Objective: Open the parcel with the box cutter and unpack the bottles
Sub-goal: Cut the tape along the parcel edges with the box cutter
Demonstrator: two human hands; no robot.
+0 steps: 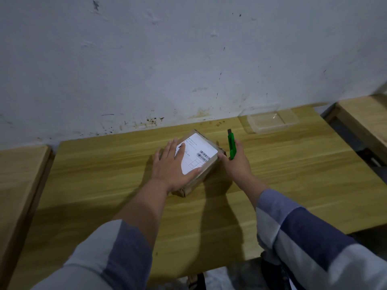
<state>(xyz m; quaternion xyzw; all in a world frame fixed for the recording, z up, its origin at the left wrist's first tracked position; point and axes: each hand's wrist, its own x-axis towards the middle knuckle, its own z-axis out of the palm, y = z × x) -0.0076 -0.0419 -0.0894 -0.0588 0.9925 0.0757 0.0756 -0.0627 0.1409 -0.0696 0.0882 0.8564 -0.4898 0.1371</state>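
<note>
A brown taped cardboard parcel (206, 171) with a white shipping label (199, 153) sits mid-desk (104, 174), its long axis running from near-left to far-right. The left hand (173, 166) lies flat and spread on top. The right hand (236, 162) grips a green box cutter (231, 145), blade end pointing away towards the wall, thumb touching the parcel's right edge.

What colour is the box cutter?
Bright green box cutter, seen in the head view.

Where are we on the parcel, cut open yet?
Not yet. Done: the box cutter is picked up, in the right hand. In hand: the left hand lies flat on the parcel, which looks sealed, label up. Left: cutting it open and unpacking; no bottles are visible.
</note>
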